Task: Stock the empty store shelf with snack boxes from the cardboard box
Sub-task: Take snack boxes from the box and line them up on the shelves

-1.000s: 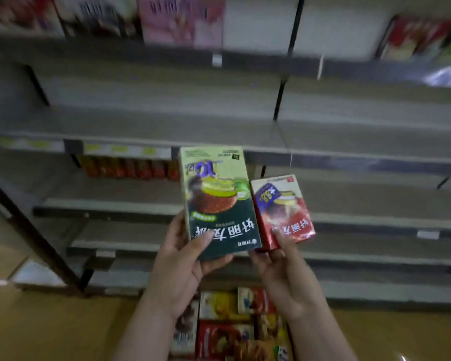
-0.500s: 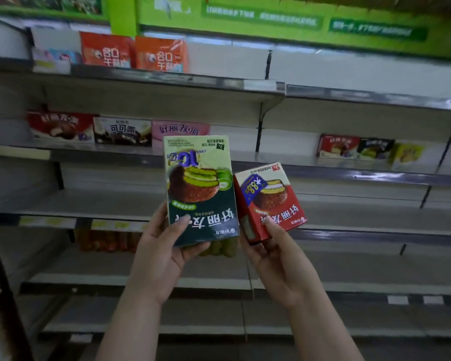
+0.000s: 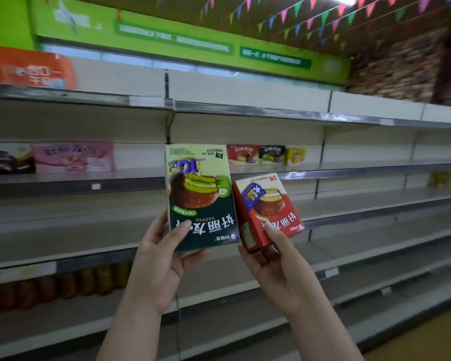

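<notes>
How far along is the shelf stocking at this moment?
Early. Done: a red, a green and a yellow box already stand on an upper shelf. In hand: the left hand holds a green snack box, the right hand a red snack box. Left: the bare shelf behind them.

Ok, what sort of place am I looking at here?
Most likely a grocery or convenience store aisle: long tiered metal shelves with price-tag strips, a few snack boxes on display, and a green sign band under pennant bunting. The left hand and right hand each hold a snack box.
</notes>
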The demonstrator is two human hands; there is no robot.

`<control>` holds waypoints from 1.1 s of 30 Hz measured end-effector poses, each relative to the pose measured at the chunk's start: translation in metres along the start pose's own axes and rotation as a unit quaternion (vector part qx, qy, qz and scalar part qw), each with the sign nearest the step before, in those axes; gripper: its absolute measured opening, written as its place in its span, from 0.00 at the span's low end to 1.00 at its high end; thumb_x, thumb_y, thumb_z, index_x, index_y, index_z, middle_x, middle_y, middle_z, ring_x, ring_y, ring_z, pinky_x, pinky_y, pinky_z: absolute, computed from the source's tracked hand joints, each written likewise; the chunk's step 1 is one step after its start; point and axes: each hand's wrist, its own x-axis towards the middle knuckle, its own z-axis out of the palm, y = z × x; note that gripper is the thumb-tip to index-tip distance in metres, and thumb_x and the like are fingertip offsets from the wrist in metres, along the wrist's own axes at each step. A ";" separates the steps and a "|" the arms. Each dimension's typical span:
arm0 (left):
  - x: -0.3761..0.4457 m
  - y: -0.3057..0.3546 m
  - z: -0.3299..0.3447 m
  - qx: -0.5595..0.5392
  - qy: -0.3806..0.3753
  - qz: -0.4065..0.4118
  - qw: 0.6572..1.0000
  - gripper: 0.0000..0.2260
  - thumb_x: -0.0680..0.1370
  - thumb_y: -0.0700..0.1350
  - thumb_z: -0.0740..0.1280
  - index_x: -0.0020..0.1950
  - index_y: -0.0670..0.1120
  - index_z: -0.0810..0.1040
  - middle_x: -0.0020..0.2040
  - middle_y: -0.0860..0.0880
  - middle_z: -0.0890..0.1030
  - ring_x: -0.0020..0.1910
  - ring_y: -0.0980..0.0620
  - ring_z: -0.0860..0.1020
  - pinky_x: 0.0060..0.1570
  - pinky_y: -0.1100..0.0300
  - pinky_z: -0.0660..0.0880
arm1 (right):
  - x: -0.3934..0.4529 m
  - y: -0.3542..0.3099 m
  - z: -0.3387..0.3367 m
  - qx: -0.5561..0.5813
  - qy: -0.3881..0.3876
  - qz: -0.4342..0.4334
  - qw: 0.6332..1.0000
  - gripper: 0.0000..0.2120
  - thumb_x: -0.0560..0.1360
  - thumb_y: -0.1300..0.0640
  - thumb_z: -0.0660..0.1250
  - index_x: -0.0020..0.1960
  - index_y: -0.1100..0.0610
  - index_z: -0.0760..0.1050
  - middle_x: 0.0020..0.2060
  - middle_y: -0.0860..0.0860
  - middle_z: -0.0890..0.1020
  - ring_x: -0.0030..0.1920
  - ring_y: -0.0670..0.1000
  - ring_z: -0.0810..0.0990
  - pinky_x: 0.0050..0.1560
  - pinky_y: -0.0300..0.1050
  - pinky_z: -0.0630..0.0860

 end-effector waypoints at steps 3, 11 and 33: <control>0.002 -0.042 0.020 -0.023 -0.009 -0.024 0.999 0.17 0.70 0.37 0.66 0.58 0.46 0.77 0.53 0.40 0.83 0.43 0.44 0.84 0.29 0.55 0.80 | -0.010 -0.028 -0.040 -0.016 0.030 -0.013 0.999 0.25 0.64 0.60 0.72 0.60 0.60 0.74 0.48 0.62 0.85 0.51 0.58 0.83 0.47 0.55 0.82; 0.034 -0.123 0.060 -0.032 -0.029 -0.113 0.993 0.14 0.70 0.38 0.67 0.55 0.48 0.78 0.53 0.43 0.83 0.46 0.44 0.84 0.32 0.55 0.80 | -0.004 -0.070 -0.103 -0.001 0.115 -0.047 0.992 0.28 0.65 0.59 0.72 0.64 0.60 0.73 0.49 0.60 0.85 0.49 0.56 0.85 0.48 0.53 0.82; 0.317 -0.253 0.164 -0.007 -0.069 -0.072 0.995 0.21 0.68 0.38 0.68 0.61 0.47 0.78 0.57 0.40 0.82 0.44 0.42 0.84 0.32 0.52 0.81 | 0.280 -0.217 -0.163 0.037 0.130 -0.054 0.989 0.29 0.59 0.43 0.76 0.55 0.56 0.77 0.50 0.55 0.84 0.41 0.56 0.85 0.36 0.48 0.81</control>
